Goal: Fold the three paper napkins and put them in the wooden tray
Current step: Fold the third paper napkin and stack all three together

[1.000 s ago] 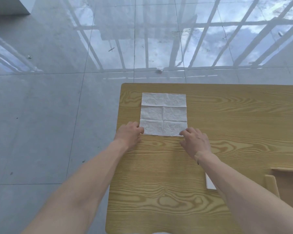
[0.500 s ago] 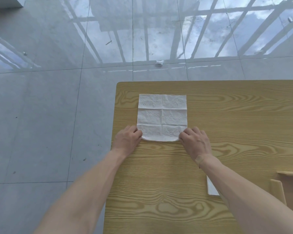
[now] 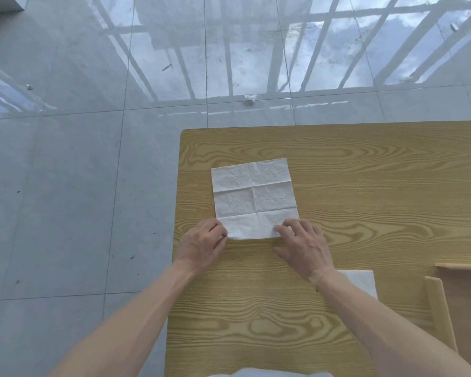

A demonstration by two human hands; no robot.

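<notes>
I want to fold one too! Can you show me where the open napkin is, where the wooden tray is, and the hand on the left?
napkin (image 3: 253,197): head view, middle of the unfolded sheet.
wooden tray (image 3: 438,308): head view, its left wall.
left hand (image 3: 201,244): head view, back of the hand.

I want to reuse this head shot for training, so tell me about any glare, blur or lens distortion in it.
Head view: strong glare on the glossy floor tiles, mirroring window bars and sky; wide-angle bending bows the table edges and stretches the forearms; the open napkin and both hands, left hand and right hand, look sharp, lit evenly with only faint shadows.
</notes>
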